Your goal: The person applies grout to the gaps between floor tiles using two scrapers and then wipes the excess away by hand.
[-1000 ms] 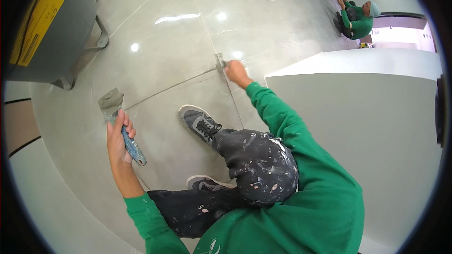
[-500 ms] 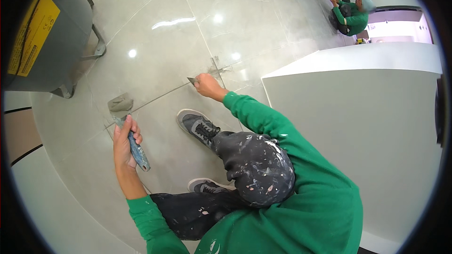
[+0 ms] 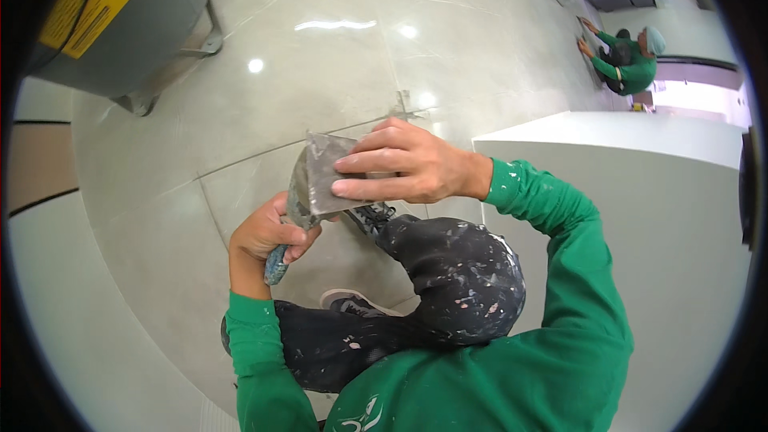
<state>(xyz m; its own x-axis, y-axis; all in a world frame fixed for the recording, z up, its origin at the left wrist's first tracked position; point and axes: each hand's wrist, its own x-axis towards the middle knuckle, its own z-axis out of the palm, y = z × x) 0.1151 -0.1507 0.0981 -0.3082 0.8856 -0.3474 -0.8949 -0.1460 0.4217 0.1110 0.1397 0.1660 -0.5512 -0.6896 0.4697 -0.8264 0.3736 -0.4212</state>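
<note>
While the left hand (image 3: 274, 228) holds a putty knife (image 3: 298, 194), the right hand (image 3: 410, 162) has a grey plate (image 3: 330, 176)

Both tools overlap above the tiled floor (image 3: 216, 116): left grip wrapped round the blue handle (image 3: 276, 266), right grip clamped on the plate.

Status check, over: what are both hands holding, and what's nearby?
Left hand closed round a blue-handled putty knife. Right hand gripping a flat grey scraper, overlapping the knife; contact unclear. One shoe below, partly hidden by the scraper.
</note>
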